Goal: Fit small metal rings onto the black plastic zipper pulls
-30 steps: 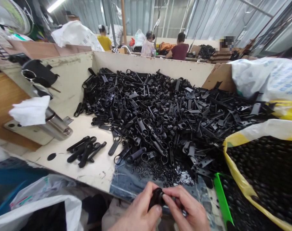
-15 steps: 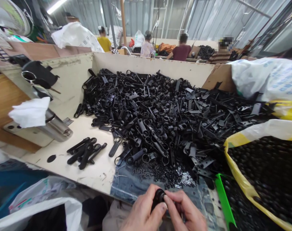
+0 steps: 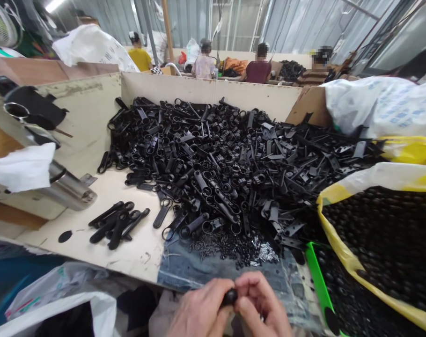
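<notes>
At the bottom edge of the view my left hand [image 3: 199, 313] and my right hand [image 3: 260, 304] meet, both closed on a small round black plastic part [image 3: 230, 296] pinched between their fingertips. Most of that part is hidden by my fingers. Just beyond my hands lies a heap of tiny black screws [image 3: 234, 248] on a piece of denim cloth [image 3: 188, 267]. Behind it a big pile of black plastic handle parts [image 3: 220, 159] fills the beige tray [image 3: 104, 187].
Several assembled black handles [image 3: 116, 222] lie apart at the tray's left. A steel flask [image 3: 63, 189] under a white cloth lies further left. A yellow sack of small black parts [image 3: 381, 238] and a green scoop [image 3: 316, 281] are on the right. People sit at the far table.
The view has shifted slightly left and down. My hands have drawn closer to me and closed tighter round the black part, which now shows less.
</notes>
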